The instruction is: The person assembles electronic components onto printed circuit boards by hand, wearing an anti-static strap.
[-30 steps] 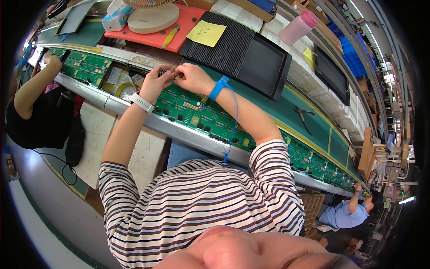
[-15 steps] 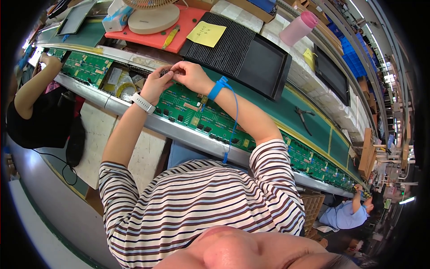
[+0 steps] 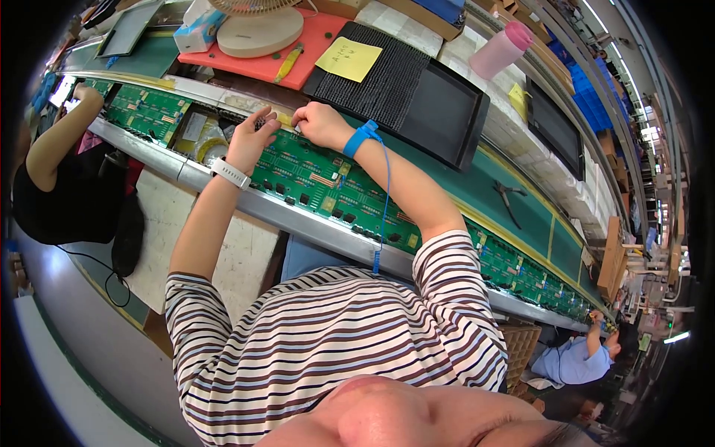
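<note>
My left hand (image 3: 252, 140) is raised above the left end of a green circuit board (image 3: 320, 182), fingers curled round small dark parts (image 3: 260, 124) too tiny to name. To its right, my right hand (image 3: 322, 127) bends down at the board's far edge. Its thumb and fingertips are pinched together, and whatever they hold is hidden. Black components stand along the board's near side. A white band (image 3: 230, 173) circles my left wrist; a blue wrist strap (image 3: 363, 139) with a cord is on my right.
Metal rails (image 3: 261, 210) carry more circuit boards (image 3: 141, 112) to both sides. Beyond lie a black tray (image 3: 439, 108) with a yellow note (image 3: 348, 59), pliers (image 3: 509, 203), a red mat (image 3: 320, 37) and a pink bottle (image 3: 500, 51). Co-workers sit at far left and right.
My hands were together half a second ago and are now apart. The left has drawn slightly left and down; the right stays near the board's far edge. The boards have shifted slightly rightward.
</note>
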`<state>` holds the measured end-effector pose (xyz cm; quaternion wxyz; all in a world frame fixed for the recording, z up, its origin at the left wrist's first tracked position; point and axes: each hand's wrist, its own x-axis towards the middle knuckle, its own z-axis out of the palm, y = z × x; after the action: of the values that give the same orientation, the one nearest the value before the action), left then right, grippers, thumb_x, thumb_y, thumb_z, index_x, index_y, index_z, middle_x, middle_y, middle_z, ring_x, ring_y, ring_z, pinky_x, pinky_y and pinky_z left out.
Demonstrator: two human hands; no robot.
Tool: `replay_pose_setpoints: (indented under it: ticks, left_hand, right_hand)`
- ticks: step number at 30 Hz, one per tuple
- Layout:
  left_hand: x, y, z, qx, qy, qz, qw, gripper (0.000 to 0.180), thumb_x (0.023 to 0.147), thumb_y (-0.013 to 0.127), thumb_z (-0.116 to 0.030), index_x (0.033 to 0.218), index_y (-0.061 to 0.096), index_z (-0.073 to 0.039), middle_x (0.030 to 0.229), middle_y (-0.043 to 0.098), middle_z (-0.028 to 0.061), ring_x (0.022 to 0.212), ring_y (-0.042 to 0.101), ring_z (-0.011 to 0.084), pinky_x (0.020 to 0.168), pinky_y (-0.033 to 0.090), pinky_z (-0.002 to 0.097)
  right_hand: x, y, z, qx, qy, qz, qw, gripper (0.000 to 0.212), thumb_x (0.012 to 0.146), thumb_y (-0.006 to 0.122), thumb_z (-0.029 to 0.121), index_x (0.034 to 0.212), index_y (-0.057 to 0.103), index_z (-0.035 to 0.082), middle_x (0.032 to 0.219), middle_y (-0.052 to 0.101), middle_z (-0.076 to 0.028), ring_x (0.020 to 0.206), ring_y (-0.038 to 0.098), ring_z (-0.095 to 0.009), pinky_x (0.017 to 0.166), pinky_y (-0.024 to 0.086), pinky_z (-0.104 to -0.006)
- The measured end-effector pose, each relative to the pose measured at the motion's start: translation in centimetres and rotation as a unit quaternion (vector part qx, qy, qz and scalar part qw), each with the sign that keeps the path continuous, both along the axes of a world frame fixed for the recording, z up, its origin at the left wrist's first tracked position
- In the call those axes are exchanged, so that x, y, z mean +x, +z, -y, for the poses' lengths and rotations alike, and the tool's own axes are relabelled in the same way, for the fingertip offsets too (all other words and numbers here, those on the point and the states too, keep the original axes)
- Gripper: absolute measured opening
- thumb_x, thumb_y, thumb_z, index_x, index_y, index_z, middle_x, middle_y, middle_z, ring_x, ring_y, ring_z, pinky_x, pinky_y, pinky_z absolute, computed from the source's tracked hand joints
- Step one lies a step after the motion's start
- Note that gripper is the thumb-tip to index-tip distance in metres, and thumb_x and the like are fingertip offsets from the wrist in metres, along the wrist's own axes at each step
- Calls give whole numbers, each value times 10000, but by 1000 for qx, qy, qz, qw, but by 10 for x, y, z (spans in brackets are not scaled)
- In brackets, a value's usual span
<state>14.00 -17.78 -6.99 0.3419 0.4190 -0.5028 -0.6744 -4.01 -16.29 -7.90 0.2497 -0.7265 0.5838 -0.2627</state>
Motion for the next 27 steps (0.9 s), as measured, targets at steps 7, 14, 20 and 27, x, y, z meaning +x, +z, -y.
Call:
replay_pose_setpoints:
  ticks: [7, 14, 20, 27]
  left_hand:
    - [1, 1, -1, 0, -7, -9, 1000, 429, 854, 508, -127, 1247, 368, -26, 1166, 488, 79, 1032, 511, 158, 812, 426, 240]
    - [0, -1, -2, -21, -5, -4, 1000, 427, 853, 509, -122, 1241, 369, -11, 1145, 498, 94, 998, 524, 154, 805, 435, 235]
    - [-5, 4, -2, 57, -54, -135, 988, 376, 866, 482, -114, 1207, 390, 17, 1056, 526, 84, 931, 536, 138, 787, 450, 247]
    - [3, 3, 2, 47, -36, -96, 994, 402, 870, 478, -127, 1227, 359, 16, 1114, 498, 102, 977, 521, 154, 802, 448, 251]
  right_hand:
    - [15, 6, -12, -64, -1, -108, 992, 179, 725, 474, 150, 791, 635, 108, 846, 554, -130, 791, 566, -284, 693, 459, -381]
    - [23, 16, -25, -106, 16, -101, 989, 141, 729, 513, 146, 810, 610, 83, 813, 538, -121, 727, 566, -280, 649, 464, -372]
    - [32, 22, -21, -86, 10, 145, 986, 145, 740, 587, 119, 850, 583, 25, 789, 570, -88, 682, 561, -177, 624, 455, -289]
    - [27, 8, 4, 68, -49, 273, 958, 210, 718, 567, 141, 877, 600, 7, 773, 620, -144, 723, 602, -235, 660, 467, -308]
